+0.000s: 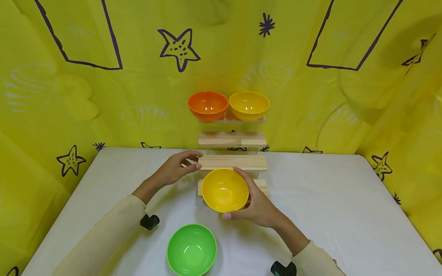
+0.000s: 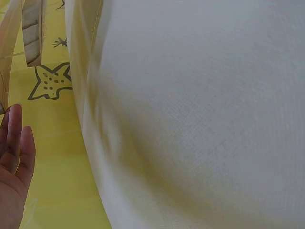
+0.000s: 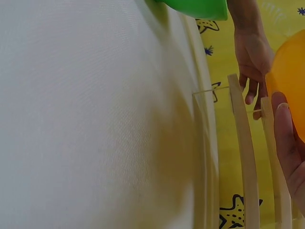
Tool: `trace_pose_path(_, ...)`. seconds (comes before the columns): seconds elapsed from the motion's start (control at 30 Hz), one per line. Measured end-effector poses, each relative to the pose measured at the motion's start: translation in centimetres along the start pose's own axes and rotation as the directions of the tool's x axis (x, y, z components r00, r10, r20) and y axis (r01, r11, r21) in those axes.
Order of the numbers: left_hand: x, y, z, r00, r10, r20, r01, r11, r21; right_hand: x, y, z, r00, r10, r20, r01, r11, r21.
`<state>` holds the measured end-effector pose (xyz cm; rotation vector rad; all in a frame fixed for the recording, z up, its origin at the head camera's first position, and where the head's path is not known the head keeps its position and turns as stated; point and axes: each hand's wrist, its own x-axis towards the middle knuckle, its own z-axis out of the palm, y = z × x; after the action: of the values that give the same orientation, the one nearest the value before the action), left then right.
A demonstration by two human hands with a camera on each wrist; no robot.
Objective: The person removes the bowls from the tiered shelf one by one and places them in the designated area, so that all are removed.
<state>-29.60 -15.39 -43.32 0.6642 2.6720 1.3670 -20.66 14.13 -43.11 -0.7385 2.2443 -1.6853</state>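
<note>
A yellow bowl (image 1: 225,191) is gripped at its right side by my right hand (image 1: 261,207), thumb at the near rim and fingers at the far side. It overlaps the lowest boards of a tiered wooden stand (image 1: 234,161) in the head view. My left hand (image 1: 175,169) is at the stand's left side, its fingertips right at the end of a middle board. In the left wrist view those fingers (image 2: 15,126) are fairly straight beside a board end. The right wrist view has the bowl (image 3: 289,71) close beside the boards.
An orange bowl (image 1: 207,106) and another yellow bowl (image 1: 249,106) stand side by side on the top tier. Nearer me, a green bowl (image 1: 191,251) sits on the white table (image 1: 340,219). Yellow patterned curtain (image 1: 227,27) surrounds the table's back and sides.
</note>
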Motion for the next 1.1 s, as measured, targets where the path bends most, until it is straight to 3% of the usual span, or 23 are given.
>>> trace_pose_path(0.67,-0.1,0.0,0.0,1.0,-0.006,0.004,0.006,1.0,-0.008,-1.7,0.0,-1.3,1.0,0.001,-0.011,-0.001,1.0,-0.011)
trace_pose_path(1.1,-0.2,0.1,0.0,1.0,0.014,-0.008,-0.014,1.0,-0.015,-3.0,0.3,-1.8,0.999,-0.04,0.004,0.039,0.999,0.022)
